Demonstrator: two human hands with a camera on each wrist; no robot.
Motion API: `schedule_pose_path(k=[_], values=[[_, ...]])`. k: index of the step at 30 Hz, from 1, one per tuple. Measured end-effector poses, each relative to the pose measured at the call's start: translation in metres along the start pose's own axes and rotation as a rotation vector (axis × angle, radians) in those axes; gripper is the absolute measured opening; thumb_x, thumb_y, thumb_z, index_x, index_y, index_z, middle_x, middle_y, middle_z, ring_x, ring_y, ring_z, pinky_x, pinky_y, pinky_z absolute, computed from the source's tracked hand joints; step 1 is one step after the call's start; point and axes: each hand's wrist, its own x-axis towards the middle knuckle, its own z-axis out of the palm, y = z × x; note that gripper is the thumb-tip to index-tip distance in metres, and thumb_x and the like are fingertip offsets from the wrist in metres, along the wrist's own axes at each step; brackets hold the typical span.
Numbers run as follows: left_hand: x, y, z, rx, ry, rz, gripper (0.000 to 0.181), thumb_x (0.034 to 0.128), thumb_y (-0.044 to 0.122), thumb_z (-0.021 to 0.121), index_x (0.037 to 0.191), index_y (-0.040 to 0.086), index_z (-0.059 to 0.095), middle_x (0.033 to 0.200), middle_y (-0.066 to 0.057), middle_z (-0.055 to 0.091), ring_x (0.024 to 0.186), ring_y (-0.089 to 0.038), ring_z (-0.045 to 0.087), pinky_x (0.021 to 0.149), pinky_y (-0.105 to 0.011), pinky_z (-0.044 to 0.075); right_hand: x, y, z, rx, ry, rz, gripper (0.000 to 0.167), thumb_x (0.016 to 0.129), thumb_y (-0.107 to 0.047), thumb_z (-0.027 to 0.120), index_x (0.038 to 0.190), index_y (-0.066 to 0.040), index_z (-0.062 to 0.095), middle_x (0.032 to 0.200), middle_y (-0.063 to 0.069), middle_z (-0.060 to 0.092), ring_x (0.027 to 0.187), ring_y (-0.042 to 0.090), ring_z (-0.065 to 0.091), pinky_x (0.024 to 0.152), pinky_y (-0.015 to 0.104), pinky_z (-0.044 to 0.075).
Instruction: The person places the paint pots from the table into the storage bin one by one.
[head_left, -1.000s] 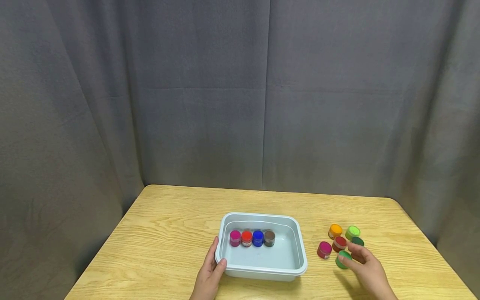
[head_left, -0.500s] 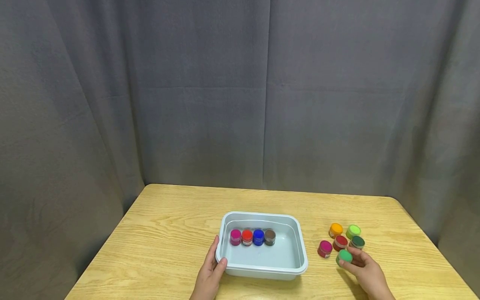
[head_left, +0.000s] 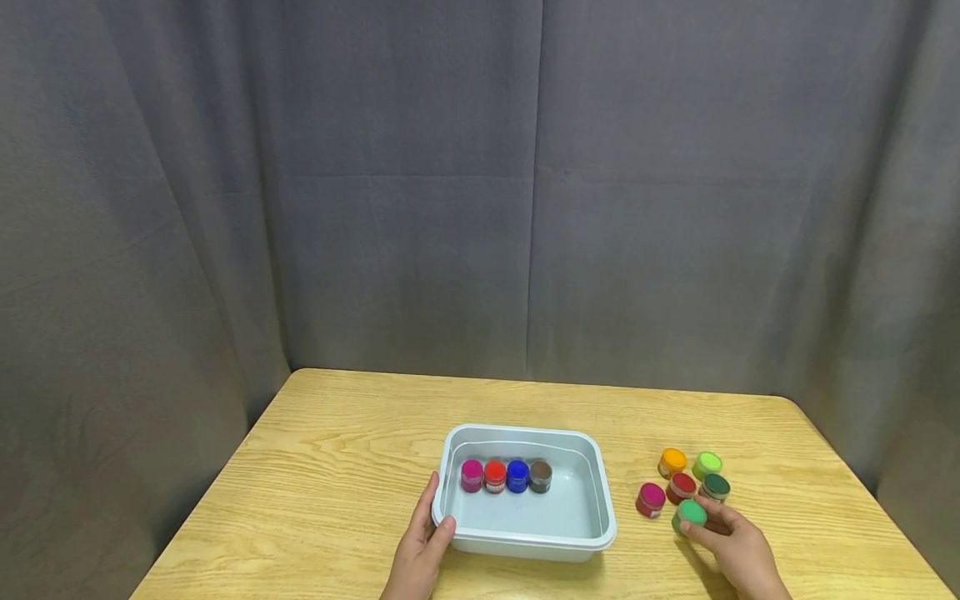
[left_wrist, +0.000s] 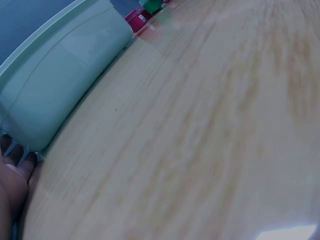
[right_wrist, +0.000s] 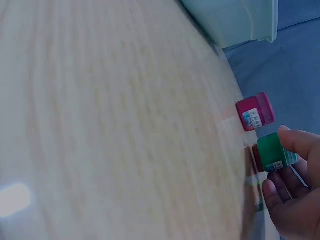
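Observation:
My left hand (head_left: 417,552) grips the left front corner of a pale grey plastic tub (head_left: 534,540), thumb on the rim and fingers along the side. A row of small paint jars stands in the tub: a magenta jar (head_left: 472,476), a red jar (head_left: 495,477), a blue jar (head_left: 517,476) and a brown jar (head_left: 540,476). To the right of the tub, my right hand (head_left: 738,550) pinches a green paint jar (right_wrist: 271,151) between thumb and fingers. Whether the jar's base touches the table cannot be told.
Near the right hand stand a crimson-pink jar (head_left: 650,500), a dark red jar (head_left: 681,488), an orange jar (head_left: 672,463), a light green jar (head_left: 707,465) and a dark green jar (head_left: 715,487). The wooden table (head_left: 337,467) ends at a grey curtain (head_left: 405,250).
My right hand has shifted very slightly at the green jar, and the dark green jar behind it shows more fully. The left hand and the tub stay in place.

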Motion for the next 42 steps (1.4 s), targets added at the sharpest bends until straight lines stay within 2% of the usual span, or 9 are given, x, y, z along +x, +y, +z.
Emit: schedule_pose_path(k=[6,13,21,28,29,32,35,39,42], values=[[-0.001,0.001,0.000,-0.004,-0.001,0.023,0.064,0.1016,0.022,0.052,0.157,0.012,0.021,0.163,-0.014,0.019,0.147,-0.037,0.022,0.110,-0.014,0.029,-0.004,-0.013,-0.004,0.018,-0.008,-0.024,0.084,0.090,-0.050,0.066,0.149,0.000,0.035,0.146,0.029,0.043,0.130,0.044,0.046,0.097,0.049,0.052],[-0.002,0.001,-0.001,0.006,-0.003,0.022,0.064,0.1018,0.023,0.052,0.157,0.012,0.021,0.163,-0.016,0.017,0.147,-0.038,0.021,0.111,-0.016,0.029,-0.013,-0.043,-0.004,0.021,-0.013,-0.098,0.080,0.091,-0.048,0.065,0.148,-0.001,0.036,0.145,0.025,0.046,0.132,0.042,0.047,0.100,0.044,0.053],[-0.002,0.000,-0.001,-0.008,0.001,0.021,0.064,0.1015,0.022,0.052,0.157,0.013,0.022,0.163,-0.014,0.018,0.147,-0.037,0.022,0.104,-0.005,0.027,-0.015,-0.078,0.013,0.081,-0.015,-0.207,0.067,0.092,-0.032,0.068,0.145,0.001,0.042,0.131,0.015,0.058,0.112,0.017,0.057,0.100,0.042,0.051],[-0.001,0.000,0.000,-0.005,0.000,0.022,0.064,0.1014,0.021,0.052,0.157,0.013,0.022,0.163,-0.014,0.018,0.147,-0.037,0.023,0.103,-0.004,0.026,-0.016,-0.103,0.032,0.136,-0.027,-0.245,0.062,0.091,-0.026,0.071,0.143,-0.002,0.047,0.134,0.018,0.058,0.127,0.033,0.054,0.102,0.042,0.051],[-0.001,0.000,0.000,-0.004,0.002,0.016,0.064,0.1014,0.021,0.052,0.157,0.013,0.022,0.163,-0.014,0.018,0.147,-0.037,0.023,0.102,-0.003,0.026,-0.016,-0.106,0.035,0.143,-0.029,-0.246,0.062,0.090,-0.026,0.071,0.142,-0.002,0.048,0.133,0.018,0.058,0.127,0.033,0.055,0.099,0.039,0.053],[-0.001,0.000,-0.001,-0.008,-0.002,0.017,0.064,0.1016,0.021,0.052,0.157,0.013,0.021,0.163,-0.014,0.018,0.147,-0.037,0.022,0.102,-0.003,0.026,-0.015,-0.116,0.042,0.177,-0.056,-0.227,0.061,0.088,-0.025,0.074,0.141,-0.006,0.050,0.134,0.016,0.058,0.094,0.019,0.066,0.069,0.025,0.055],[-0.001,0.002,-0.001,-0.018,-0.013,0.034,0.064,0.1019,0.021,0.051,0.157,0.013,0.021,0.163,-0.015,0.017,0.147,-0.039,0.022,0.102,-0.003,0.027,-0.014,-0.125,0.051,0.188,-0.075,-0.237,0.059,0.087,-0.022,0.075,0.139,-0.005,0.052,0.132,0.016,0.059,0.089,0.012,0.063,0.064,0.021,0.053],[-0.001,0.002,-0.001,-0.028,-0.016,0.039,0.064,0.1019,0.020,0.051,0.157,0.012,0.020,0.163,-0.016,0.017,0.147,-0.038,0.022,0.103,-0.004,0.027,-0.015,-0.136,0.065,0.190,-0.089,-0.273,0.055,0.086,-0.017,0.075,0.135,-0.003,0.056,0.127,0.015,0.062,0.116,0.024,0.060,0.094,0.035,0.056],[-0.001,0.001,-0.001,-0.036,-0.019,0.034,0.065,0.1017,0.019,0.052,0.157,0.011,0.020,0.163,-0.015,0.016,0.147,-0.038,0.021,0.103,-0.003,0.027,-0.016,-0.144,0.077,0.203,-0.099,-0.279,0.052,0.085,-0.014,0.076,0.132,-0.003,0.059,0.122,0.013,0.065,0.114,0.026,0.061,0.093,0.038,0.057]])
